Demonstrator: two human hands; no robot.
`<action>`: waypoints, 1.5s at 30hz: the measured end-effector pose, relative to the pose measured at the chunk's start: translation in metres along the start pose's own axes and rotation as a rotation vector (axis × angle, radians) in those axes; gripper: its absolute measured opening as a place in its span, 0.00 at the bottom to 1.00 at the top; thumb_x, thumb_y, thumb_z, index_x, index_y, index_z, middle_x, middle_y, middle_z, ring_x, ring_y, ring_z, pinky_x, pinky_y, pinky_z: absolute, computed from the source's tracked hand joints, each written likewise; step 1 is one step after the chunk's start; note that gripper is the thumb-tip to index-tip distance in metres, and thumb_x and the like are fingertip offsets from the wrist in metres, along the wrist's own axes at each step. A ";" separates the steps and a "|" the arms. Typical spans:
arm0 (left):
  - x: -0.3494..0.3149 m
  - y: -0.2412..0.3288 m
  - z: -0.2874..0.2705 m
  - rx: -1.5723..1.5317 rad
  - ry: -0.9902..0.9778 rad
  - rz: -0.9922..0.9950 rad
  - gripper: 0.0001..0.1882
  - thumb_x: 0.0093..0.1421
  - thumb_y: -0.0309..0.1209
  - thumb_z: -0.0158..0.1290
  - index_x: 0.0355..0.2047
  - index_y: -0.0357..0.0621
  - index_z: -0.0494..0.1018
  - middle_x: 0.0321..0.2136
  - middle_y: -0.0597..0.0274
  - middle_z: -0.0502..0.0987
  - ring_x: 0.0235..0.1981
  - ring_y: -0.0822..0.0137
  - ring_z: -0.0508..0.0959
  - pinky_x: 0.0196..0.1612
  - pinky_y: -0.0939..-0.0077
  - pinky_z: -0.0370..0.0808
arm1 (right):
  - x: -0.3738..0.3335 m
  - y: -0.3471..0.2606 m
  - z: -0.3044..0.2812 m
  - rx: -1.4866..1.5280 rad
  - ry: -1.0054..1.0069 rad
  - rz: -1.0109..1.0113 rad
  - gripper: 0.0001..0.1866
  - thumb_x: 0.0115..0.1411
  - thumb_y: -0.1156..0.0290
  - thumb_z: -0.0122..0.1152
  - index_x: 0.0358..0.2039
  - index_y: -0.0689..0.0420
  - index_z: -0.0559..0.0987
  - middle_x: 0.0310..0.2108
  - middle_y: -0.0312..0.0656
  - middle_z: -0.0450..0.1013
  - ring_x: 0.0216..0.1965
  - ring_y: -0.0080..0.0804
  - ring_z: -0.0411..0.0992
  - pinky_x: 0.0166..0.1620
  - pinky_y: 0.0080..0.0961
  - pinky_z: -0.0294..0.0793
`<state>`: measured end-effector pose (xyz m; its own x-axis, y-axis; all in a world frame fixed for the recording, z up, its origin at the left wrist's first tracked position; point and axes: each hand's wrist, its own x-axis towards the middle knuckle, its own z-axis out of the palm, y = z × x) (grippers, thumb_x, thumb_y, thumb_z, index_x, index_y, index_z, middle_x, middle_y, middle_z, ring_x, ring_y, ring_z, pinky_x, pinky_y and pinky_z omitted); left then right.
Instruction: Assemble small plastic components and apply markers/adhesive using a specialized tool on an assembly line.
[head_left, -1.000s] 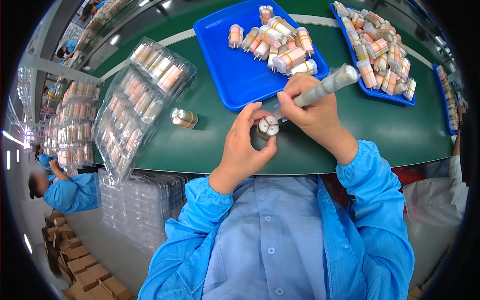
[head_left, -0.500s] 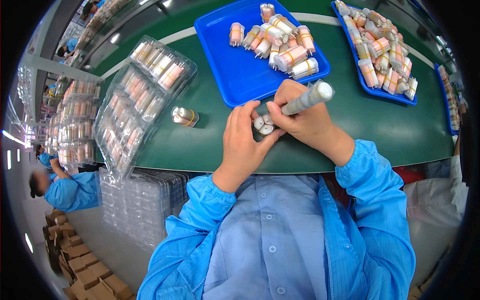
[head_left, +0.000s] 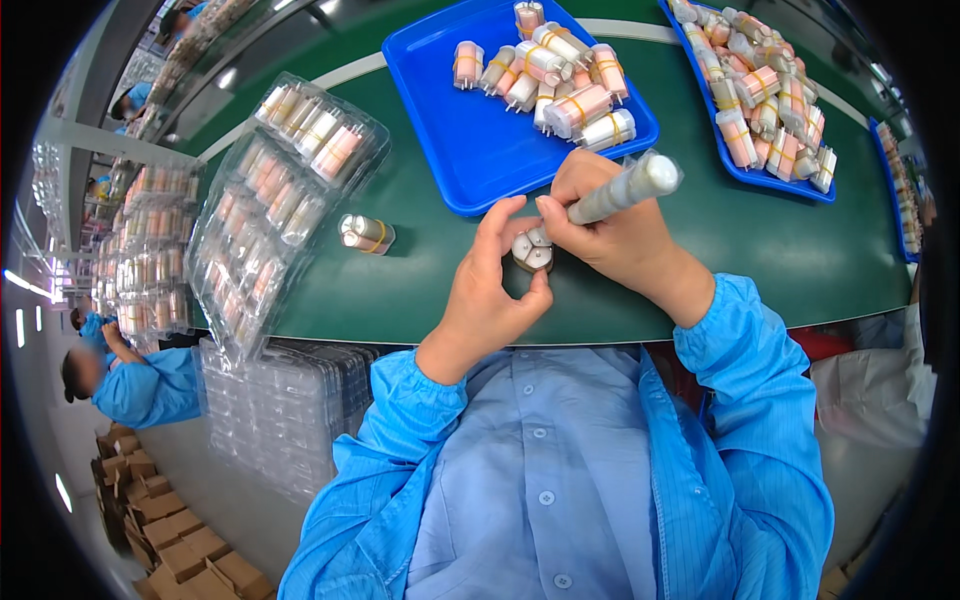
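My left hand [head_left: 488, 282] curls its thumb and fingers around a small bundle of white-ended cylinders [head_left: 532, 251], stood upright with the round ends facing up. Gripped in my right hand [head_left: 618, 235] is a thick pen-like tool [head_left: 628, 188], greyish and wrapped in clear plastic, slanting up to the right. Its lower tip is hidden by my fingers, so I cannot tell whether it touches the bundle. To the left, another bundle of white and pink cylinders [head_left: 367, 234], bound with a yellow rubber band, lies on the green table [head_left: 430, 300].
Beyond my hands, a blue tray [head_left: 450, 150] holds several banded bundles with metal pins. A fuller blue tray [head_left: 780, 185] sits at the far right. Clear blister packs [head_left: 285, 190] of bundles lie left, with stacked plastic trays [head_left: 270, 400] below. A co-worker [head_left: 145, 385] is at left.
My left thumb has shifted on the bundle, baring more of its ends. My right hand and the pen-like tool have moved slightly up and right.
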<state>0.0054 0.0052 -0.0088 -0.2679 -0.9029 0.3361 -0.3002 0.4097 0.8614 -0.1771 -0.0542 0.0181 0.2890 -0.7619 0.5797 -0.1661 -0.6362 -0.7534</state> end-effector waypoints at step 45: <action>-0.021 0.003 -0.146 0.706 0.546 0.011 0.19 0.57 0.21 0.61 0.49 0.41 0.73 0.39 0.51 0.75 0.39 0.50 0.78 0.41 0.62 0.76 | 0.001 0.007 -0.004 0.017 0.103 0.156 0.08 0.60 0.81 0.63 0.26 0.61 0.73 0.26 0.38 0.71 0.29 0.24 0.67 0.34 0.24 0.66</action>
<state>0.1441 0.0068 0.0423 0.1456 -0.7604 0.6330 -0.8422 0.2405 0.4826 -0.1818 -0.0598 0.0143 0.1631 -0.8600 0.4836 -0.1853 -0.5081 -0.8411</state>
